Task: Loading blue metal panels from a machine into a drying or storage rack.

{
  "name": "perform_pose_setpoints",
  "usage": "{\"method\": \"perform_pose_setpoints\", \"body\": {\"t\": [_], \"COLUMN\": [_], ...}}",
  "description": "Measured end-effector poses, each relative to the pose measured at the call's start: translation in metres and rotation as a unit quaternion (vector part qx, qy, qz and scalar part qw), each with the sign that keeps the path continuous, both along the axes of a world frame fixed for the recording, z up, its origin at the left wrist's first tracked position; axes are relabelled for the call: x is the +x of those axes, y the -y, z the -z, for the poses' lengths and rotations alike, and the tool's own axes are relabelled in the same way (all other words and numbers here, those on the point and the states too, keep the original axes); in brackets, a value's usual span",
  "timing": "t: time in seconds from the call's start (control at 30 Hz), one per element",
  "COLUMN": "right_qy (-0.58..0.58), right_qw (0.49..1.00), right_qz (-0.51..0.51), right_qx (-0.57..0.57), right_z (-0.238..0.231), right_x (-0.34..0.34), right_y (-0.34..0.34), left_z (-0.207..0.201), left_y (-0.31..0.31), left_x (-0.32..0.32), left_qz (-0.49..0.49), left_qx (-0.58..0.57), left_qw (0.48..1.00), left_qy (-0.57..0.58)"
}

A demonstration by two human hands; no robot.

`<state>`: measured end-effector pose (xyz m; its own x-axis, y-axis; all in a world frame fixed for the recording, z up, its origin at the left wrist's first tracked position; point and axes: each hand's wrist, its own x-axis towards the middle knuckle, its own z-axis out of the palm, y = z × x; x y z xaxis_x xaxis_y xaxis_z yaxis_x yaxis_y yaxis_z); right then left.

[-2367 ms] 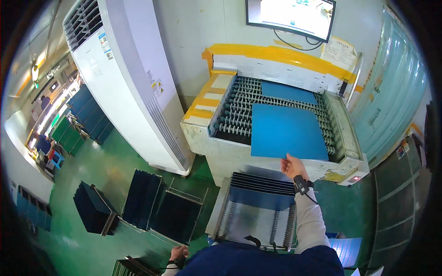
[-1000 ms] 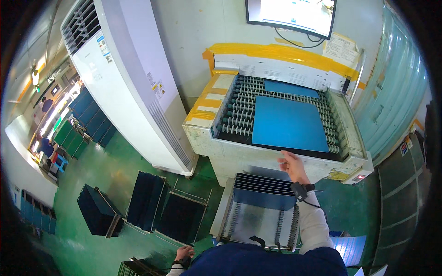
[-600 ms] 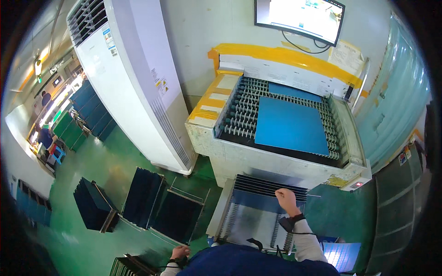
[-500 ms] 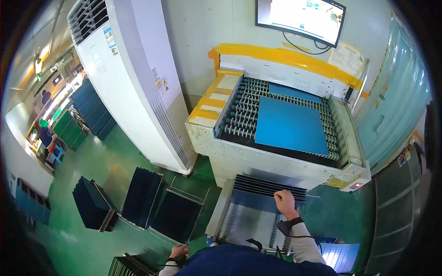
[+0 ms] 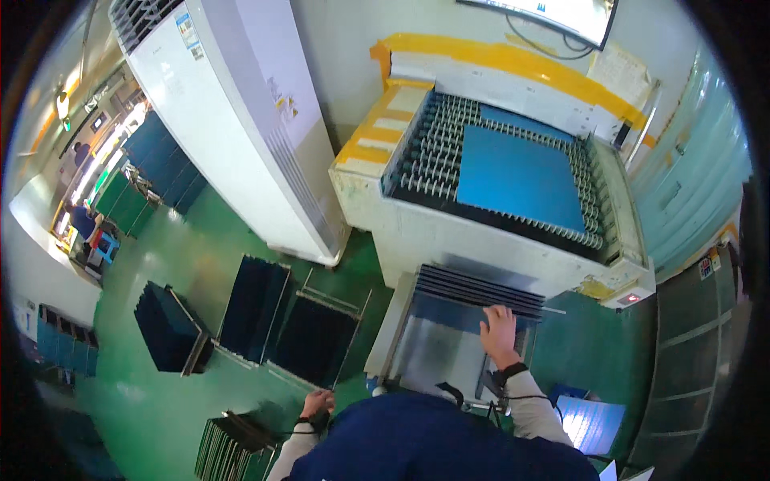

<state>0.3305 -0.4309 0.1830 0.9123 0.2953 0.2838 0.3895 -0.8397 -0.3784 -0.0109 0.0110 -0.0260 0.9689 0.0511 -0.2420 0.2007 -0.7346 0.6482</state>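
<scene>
A front sheet (image 5: 521,178) and a rear sheet (image 5: 517,121) lie on the roller machine (image 5: 449,236). Just before the machine stands a rack (image 5: 437,353), with a row of panels (image 5: 469,290) in its nearer end. Left of the machine stands an air conditioner (image 5: 233,120); three panel racks (image 5: 195,355) sit on the floor (image 5: 140,256) to its front left. A monitor (image 5: 557,11) hangs behind and above it, a curtain (image 5: 682,168) to its right.

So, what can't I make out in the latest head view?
All in the head view:
Right hand: its back hides the palm and any contact with the dark boards.
Left hand: too small to tell whether it grips anything.
Far blue sheet: the white cover hides its rear end.
Monitor: cut off by the top edge.
Seated worker, far left: too small to show what they are doing.
</scene>
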Motion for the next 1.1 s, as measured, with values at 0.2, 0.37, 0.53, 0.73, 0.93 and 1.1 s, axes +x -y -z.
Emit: {"method": "perform_pose_setpoints", "body": {"t": [0.2, 0.37, 0.53, 0.73, 0.93, 1.1], "right_qy": [-0.038, -0.034, -0.032, -0.126, -0.126, -0.121], "right_qw": [0.999, 0.999, 0.999, 0.977, 0.979, 0.978], "right_qz": [0.007, 0.005, 0.006, 0.031, -0.015, 0.019], "right_qx": [0.015, -0.016, -0.030, -0.171, -0.161, -0.170], "right_z": [0.000, -0.001, 0.014, 0.037, 0.049, 0.050], "right_x": [0.009, 0.014, 0.020, 0.038, 0.054, 0.053], "right_y": [0.002, -0.005, 0.000, 0.001, 0.001, 0.002], "left_z": [-0.054, -0.048, -0.043, -0.056, -0.037, -0.038], "left_y": [0.028, 0.026, 0.024, 0.027, 0.022, 0.022], "left_x": [0.018, 0.016, 0.012, 0.015, 0.005, 0.010], "left_qz": [-0.446, -0.447, -0.467, -0.480, -0.476, -0.496], "left_qx": [-0.440, -0.434, -0.438, -0.441, -0.440, -0.427], "left_qw": [0.754, 0.755, 0.740, 0.732, 0.742, 0.738], "left_qy": [-0.197, -0.204, -0.208, -0.197, -0.172, -0.162]}}
